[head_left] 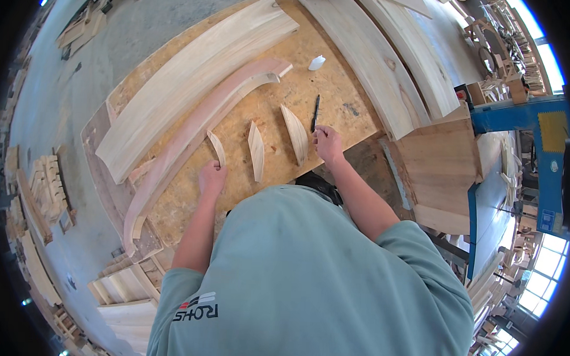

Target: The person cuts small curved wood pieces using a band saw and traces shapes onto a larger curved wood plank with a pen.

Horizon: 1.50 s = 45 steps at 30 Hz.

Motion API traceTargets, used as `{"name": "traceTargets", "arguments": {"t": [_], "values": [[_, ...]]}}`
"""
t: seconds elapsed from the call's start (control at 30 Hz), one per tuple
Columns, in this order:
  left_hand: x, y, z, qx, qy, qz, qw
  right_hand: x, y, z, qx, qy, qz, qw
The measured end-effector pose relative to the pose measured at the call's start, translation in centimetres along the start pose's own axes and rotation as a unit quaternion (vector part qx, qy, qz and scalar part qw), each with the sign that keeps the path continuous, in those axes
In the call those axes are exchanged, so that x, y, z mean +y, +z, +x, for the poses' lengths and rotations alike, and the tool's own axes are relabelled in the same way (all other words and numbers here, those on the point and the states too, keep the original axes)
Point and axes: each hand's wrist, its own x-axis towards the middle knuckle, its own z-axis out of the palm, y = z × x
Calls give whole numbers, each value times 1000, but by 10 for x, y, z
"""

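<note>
My left hand [212,177] is closed on the near end of a thin, curved wood offcut [216,147], which points away from me over the workbench [234,204]. On the right, the fingers of my right hand [327,144] are pinched at the near end of a slim black pen [317,110]. Between my hands lie a pointed wood piece [256,153] and a larger, bow-shaped wood piece [293,134], the latter close beside my right fingers. Left of them stretches a long curved template-like board [202,115] with a reddish top face.
A wide, pale curved board [197,81] lies along the bench's far left. A small white bottle [316,63] stands toward the back. Long planks [364,61] border the bench's right side, near a blue machine frame [519,117]. Stacked wood [127,292] sits at the lower left.
</note>
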Motion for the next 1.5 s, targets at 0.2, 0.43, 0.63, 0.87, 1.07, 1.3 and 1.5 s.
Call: {"name": "traceTargets", "arguments": {"t": [0.2, 0.43, 0.63, 0.87, 1.07, 1.3, 1.5], "values": [[5, -26, -15, 36, 81, -63, 994, 6, -10, -19, -27, -57, -129, 990], [25, -28, -36, 25, 140, -71, 987, -31, 23, -47, -24, -45, -343, 938], [51, -6, -31, -24, 186, -138, 972, -25, 7, -34, -30, -50, -254, 965], [67, -19, -44, 19, 208, -171, 963, -162, -213, -35, 289, -141, 37, 946], [132, -10, -73, 31, 162, -210, 964, -333, -437, 100, 332, -124, 245, 902], [171, 61, -120, 85, 125, -244, 958, -370, -526, 162, 365, -66, 131, 919], [197, 115, -152, 100, 152, -198, 963, -362, -587, 204, 349, -93, 115, 925]]}}
